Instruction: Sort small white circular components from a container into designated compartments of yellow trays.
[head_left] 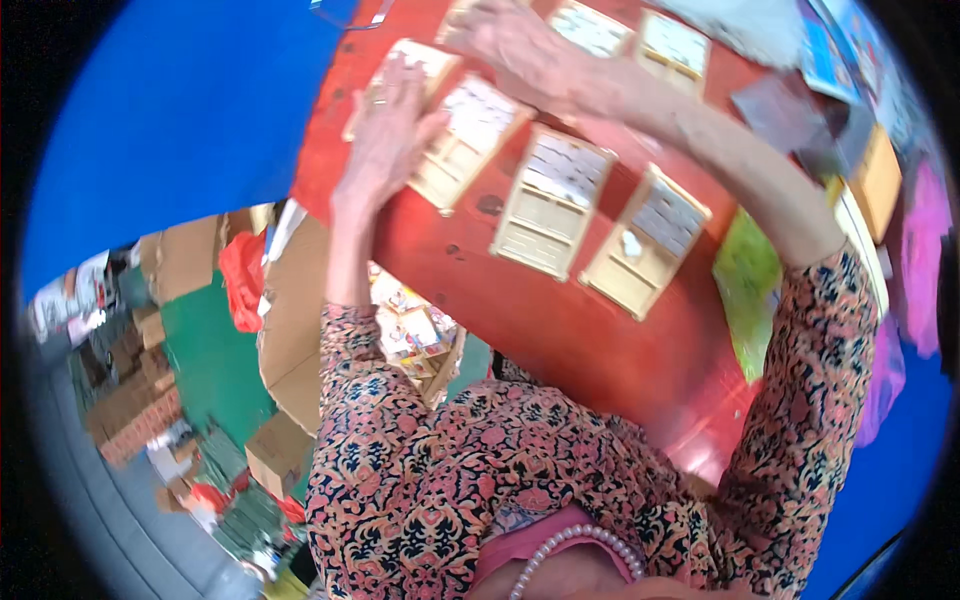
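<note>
My left hand [392,135] lies with its fingers stretched out on a small pale wooden frame [428,58] at the far left of the red table. My right hand [505,45] reaches across to the far edge, over another such frame [452,22]. It is smeared by motion, and its fingertips do not show clearly. Nearer to me lie three more frames: a left one [440,175] beside my left hand, a middle one [545,200] and a right one [645,240]. Each has grey-white pieces in its upper part and bare wooden slots below.
Two more frames, one [590,28] and another [672,45], lie beyond my right forearm. Plastic bags, a yellow-green one [745,290] among them, crowd the table's right side. A cardboard box [295,330] with colourful packets [412,325] stands below the left edge.
</note>
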